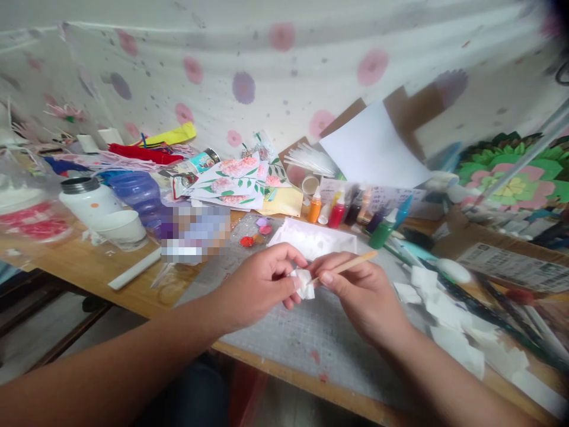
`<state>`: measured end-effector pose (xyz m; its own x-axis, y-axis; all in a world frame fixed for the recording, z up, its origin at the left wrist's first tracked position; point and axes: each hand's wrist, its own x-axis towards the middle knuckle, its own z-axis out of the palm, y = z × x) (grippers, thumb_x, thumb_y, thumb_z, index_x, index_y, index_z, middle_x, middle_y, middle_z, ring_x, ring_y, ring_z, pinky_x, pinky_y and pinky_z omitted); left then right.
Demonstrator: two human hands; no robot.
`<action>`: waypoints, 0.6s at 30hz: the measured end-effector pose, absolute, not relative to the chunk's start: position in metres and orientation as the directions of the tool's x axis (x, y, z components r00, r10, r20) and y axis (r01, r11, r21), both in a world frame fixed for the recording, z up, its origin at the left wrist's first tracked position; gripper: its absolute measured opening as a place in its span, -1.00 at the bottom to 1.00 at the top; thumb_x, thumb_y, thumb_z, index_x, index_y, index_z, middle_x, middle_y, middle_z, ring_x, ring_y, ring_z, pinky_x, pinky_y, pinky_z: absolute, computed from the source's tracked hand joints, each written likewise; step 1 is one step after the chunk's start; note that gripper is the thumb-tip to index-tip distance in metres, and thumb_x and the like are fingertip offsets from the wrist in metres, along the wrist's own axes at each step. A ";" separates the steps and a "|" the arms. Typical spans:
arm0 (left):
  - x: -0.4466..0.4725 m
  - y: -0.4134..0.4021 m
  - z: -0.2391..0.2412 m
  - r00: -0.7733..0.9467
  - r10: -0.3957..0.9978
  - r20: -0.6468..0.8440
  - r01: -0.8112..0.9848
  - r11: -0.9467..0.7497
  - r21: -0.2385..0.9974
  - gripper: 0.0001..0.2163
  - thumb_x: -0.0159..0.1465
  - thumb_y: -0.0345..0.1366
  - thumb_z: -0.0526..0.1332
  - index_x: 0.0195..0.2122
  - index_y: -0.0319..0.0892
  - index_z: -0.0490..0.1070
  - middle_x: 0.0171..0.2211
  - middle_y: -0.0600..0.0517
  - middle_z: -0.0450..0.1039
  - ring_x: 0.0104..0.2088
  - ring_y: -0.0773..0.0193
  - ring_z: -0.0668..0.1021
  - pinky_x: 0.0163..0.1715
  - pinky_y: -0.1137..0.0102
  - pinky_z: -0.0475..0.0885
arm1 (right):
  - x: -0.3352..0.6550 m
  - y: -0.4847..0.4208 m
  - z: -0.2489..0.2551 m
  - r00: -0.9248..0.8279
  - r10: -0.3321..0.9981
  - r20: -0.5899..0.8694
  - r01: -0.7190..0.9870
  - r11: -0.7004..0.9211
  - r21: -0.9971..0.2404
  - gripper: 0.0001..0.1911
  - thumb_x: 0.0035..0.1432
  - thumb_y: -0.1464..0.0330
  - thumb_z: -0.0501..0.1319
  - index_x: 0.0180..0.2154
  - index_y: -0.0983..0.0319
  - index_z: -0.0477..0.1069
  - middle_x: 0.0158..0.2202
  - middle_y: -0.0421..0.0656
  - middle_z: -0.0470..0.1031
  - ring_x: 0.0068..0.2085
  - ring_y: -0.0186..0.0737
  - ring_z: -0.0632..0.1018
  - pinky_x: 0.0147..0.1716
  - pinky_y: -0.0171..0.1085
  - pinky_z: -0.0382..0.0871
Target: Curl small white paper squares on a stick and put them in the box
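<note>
Over the grey cutting mat, my left hand pinches a small white piece of tissue between thumb and fingers. My right hand grips a thin wooden stick whose light-brown end points up to the right. The stick's lower end meets the tissue; whether a brush tip is wrapped inside is hidden. Just behind the hands lies a white tray or sheet. Blobs of red, orange, pink and purple paint sit on the mat to its left.
Paint bottles stand in a row behind the mat. White tissue pieces are scattered at right, near a cardboard box. At left are a white cup, a jar and a white tube. Painted flower sheets lie farther back.
</note>
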<state>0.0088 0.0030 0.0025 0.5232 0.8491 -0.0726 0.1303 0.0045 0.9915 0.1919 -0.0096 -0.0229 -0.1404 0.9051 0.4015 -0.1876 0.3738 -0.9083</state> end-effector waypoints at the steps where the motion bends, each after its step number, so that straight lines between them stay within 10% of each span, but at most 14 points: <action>1: 0.008 0.004 0.003 0.524 0.849 -0.068 0.130 0.000 0.992 -0.90 0.24 -0.34 0.18 -0.23 -0.16 0.30 -0.52 0.14 0.43 -0.50 0.36 0.48 -0.45 0.42 0.42 | 0.192 -0.009 -0.023 -0.133 0.907 0.399 -0.167 0.377 -0.911 -0.92 0.06 0.36 0.36 -0.47 0.16 0.57 -0.46 -0.19 0.58 -0.35 -0.25 0.58 -0.28 -0.24 0.51; 8: -0.007 0.011 0.005 0.466 0.884 -0.038 0.166 -0.045 0.985 -0.90 0.21 -0.42 0.16 -0.26 -0.15 0.29 -0.58 0.15 0.43 -0.58 0.36 0.48 -0.53 0.46 0.39 | 0.197 -0.005 -0.024 -0.091 0.930 0.356 0.057 0.362 -0.930 -0.88 0.09 0.31 0.32 -0.46 0.20 0.51 -0.48 -0.19 0.56 -0.46 -0.30 0.53 -0.45 -0.31 0.43; 14: -0.014 0.007 0.009 0.483 0.875 -0.025 0.207 -0.087 0.974 -0.91 0.18 -0.44 0.16 -0.35 -0.19 0.44 -0.53 0.07 0.54 -0.47 0.29 0.60 -0.39 0.42 0.42 | 0.194 -0.008 -0.032 -0.365 0.791 0.490 0.356 0.605 -0.712 -0.83 0.14 0.44 0.24 -0.50 0.17 0.43 -0.41 -0.17 0.60 -0.34 -0.24 0.61 -0.32 -0.25 0.47; 18: -0.012 0.005 0.010 0.487 0.870 -0.079 0.237 -0.045 0.971 -0.87 0.16 -0.47 0.14 -0.30 -0.18 0.45 -0.46 0.02 0.61 -0.36 0.21 0.65 -0.28 0.37 0.44 | 0.195 -0.015 -0.024 -0.226 0.735 0.639 0.358 0.673 -0.647 -0.86 0.15 0.46 0.25 -0.45 0.17 0.49 -0.39 -0.14 0.61 -0.28 -0.21 0.62 -0.28 -0.22 0.50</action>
<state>-0.0117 0.0048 0.0104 0.4872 0.8697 -0.0786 0.2367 -0.0448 0.9706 0.1951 -0.0146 -0.0243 -0.2257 0.7349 0.6395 0.3585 0.6730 -0.6470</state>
